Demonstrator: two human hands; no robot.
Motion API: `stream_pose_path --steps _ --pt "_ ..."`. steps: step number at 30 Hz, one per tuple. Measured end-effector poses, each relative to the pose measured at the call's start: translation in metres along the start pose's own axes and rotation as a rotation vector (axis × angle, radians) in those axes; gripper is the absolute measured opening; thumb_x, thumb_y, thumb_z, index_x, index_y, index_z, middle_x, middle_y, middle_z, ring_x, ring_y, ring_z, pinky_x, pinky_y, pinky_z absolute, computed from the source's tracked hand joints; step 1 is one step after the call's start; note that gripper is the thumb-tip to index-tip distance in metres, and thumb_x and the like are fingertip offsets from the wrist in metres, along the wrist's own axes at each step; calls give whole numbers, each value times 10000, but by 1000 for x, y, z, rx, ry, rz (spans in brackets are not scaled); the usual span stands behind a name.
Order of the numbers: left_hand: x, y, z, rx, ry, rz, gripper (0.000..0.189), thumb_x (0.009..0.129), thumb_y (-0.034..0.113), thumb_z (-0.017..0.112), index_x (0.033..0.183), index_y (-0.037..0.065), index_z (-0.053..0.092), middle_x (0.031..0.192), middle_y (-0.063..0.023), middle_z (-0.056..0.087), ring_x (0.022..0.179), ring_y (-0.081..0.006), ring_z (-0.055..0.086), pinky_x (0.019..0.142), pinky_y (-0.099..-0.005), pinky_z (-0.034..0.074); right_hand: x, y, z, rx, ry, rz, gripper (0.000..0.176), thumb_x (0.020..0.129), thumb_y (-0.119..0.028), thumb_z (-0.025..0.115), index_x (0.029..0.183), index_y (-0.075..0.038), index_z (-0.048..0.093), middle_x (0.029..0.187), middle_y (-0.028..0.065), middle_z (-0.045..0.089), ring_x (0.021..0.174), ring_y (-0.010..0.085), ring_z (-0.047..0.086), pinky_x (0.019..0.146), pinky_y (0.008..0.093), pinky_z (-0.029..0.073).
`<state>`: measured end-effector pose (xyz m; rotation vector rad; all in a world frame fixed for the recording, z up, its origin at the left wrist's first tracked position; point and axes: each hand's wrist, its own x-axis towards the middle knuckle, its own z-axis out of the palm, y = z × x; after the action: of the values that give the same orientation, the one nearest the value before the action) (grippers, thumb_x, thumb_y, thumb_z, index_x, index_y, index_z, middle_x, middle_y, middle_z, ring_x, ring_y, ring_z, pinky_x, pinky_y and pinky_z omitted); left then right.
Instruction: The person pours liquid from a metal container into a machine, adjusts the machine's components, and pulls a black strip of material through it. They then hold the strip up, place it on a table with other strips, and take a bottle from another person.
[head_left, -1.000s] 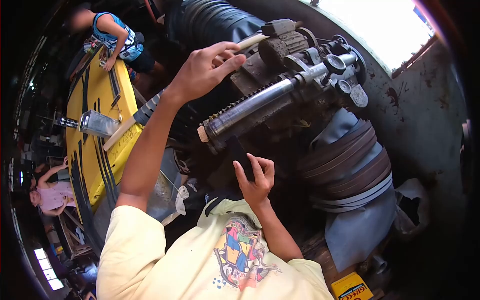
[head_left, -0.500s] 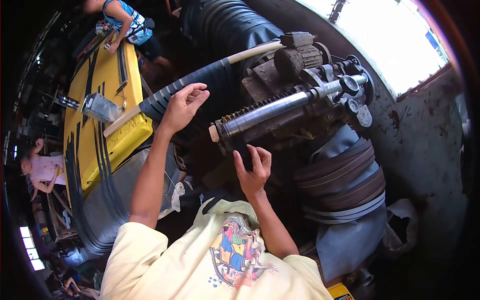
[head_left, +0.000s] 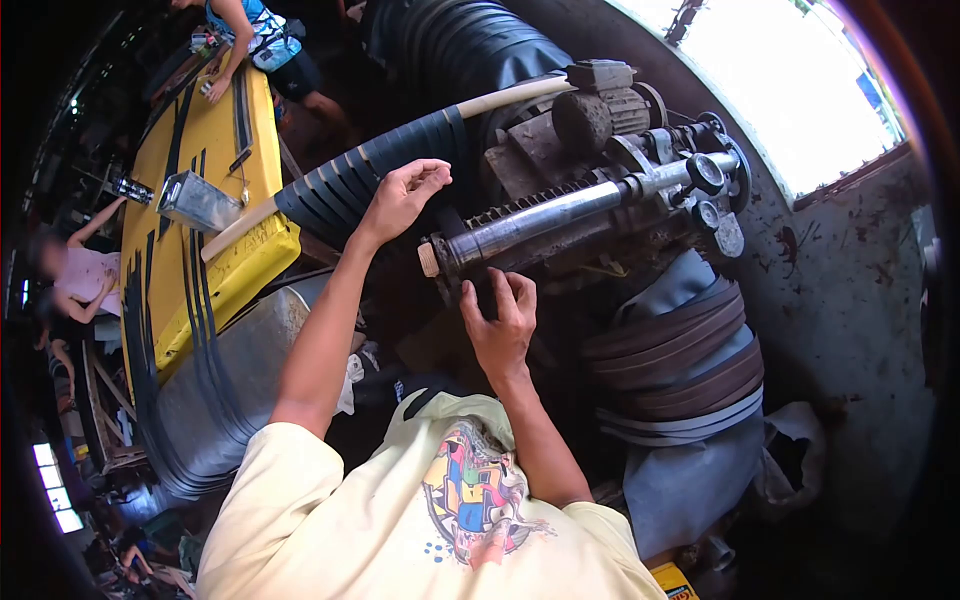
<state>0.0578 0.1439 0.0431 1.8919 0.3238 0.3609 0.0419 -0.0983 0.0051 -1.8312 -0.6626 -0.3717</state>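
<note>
My left hand [head_left: 405,203] is raised just left of the machine's roller, thumb and fingers closed in a pinch; anything between them is too dark to make out. Below the roller is my right hand [head_left: 502,325], its fingers curved upward and the thumb apart from them, with only dark space visible in the gap. The shiny metal roller [head_left: 540,217] runs diagonally between my hands and has a pale, ridged end piece [head_left: 429,260]. Behind my left hand, a pale pole [head_left: 240,229] carries black rubber strips [head_left: 345,177] wound side by side.
The machine's motor [head_left: 600,112] and round handwheels [head_left: 706,174] stand to the right. A yellow table [head_left: 262,245] at left holds black strips and a metal box [head_left: 198,202]. A wrapped grey and brown roll [head_left: 690,365] stands at right. Two people work beyond the table.
My left hand has moved right and slightly up, closer to the roller. My right hand has risen slightly. The person in pink has shifted an arm toward the table.
</note>
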Motion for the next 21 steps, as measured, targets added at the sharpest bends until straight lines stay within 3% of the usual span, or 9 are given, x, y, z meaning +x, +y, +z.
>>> stream_pose_path --steps 5,9,12,17,20,21 --pt "14 -29 14 -121 -83 19 422 1055 370 566 1261 14 665 1144 -103 723 1102 -163 657 1033 -312 485 -1 0 1 7 -14 37 383 773 -126 837 1085 51 704 988 184 616 912 321 625 804 401 526" --pt "16 -50 21 -221 -191 -89 513 1060 486 500 1260 45 670 1179 -102 718 1138 -166 647 1062 -344 454 -1 -1 0 -27 -16 30 372 781 -126 839 1087 39 709 994 175 617 891 311 635 779 389 532" --pt "12 -64 28 -394 -224 -340 616 1057 585 404 1259 69 671 1230 -105 696 1180 -188 628 1100 -368 401 1 -1 -1 -44 -10 2 358 787 -110 840 1090 33 712 1000 169 615 863 297 646 744 370 544" --pt "9 -99 44 -600 -267 -286 650 1064 580 377 1241 27 668 1218 -109 685 1151 -197 632 1107 -369 407 1 -1 -1 -39 -26 15 354 790 -111 840 1087 32 714 995 165 619 848 281 649 728 362 545" --pt "-4 -88 55 -856 -214 -489 649 1070 564 377 1249 -1 641 1168 -105 663 1006 -138 669 908 -316 577 2 -1 -2 -46 -32 2 353 792 -113 840 1088 31 714 993 161 622 834 268 648 719 354 546" --pt "-6 -88 57 -858 -211 -488 649 1070 564 377 1249 -1 641 1168 -105 663 1006 -138 669 908 -316 577 2 -1 -2 -45 -31 8 351 793 -112 839 1088 30 714 993 160 623 831 265 649 720 354 547"
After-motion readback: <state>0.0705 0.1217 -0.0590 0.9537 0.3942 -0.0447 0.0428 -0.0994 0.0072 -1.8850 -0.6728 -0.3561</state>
